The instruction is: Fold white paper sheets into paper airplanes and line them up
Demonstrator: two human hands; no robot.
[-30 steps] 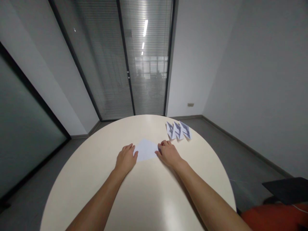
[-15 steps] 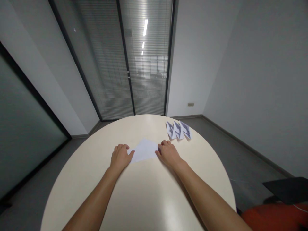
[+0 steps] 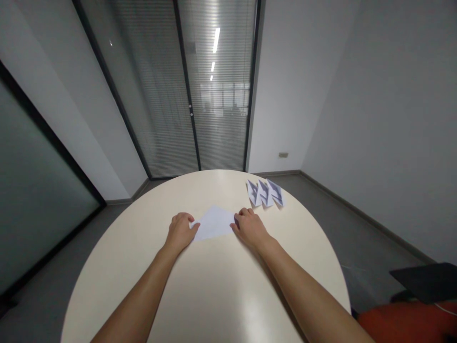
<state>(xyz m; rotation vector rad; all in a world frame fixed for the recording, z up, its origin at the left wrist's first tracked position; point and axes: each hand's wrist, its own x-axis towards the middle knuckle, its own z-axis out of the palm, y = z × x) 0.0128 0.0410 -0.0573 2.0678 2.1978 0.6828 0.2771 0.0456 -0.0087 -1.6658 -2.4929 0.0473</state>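
Observation:
A folded sheet of white paper (image 3: 215,224) lies on the table, its pointed side facing away from me. My left hand (image 3: 181,231) is at the paper's left corner, thumb on the near edge and fingers curled around the tip. At the opposite corner, my right hand (image 3: 248,226) grips the paper with thumb and bent fingers. The fingertips partly cover both corners.
Three folded paper pieces (image 3: 264,194) overlap in a row at the far right of the round cream table (image 3: 214,295). A red chair (image 3: 407,324) and a dark flat object (image 3: 426,281) are at the lower right. Glass panels with blinds (image 3: 221,133) stand beyond.
My left hand has shifted very slightly, its fingers drawn in a little closer at the paper's left corner. The right hand and the paper stay almost still.

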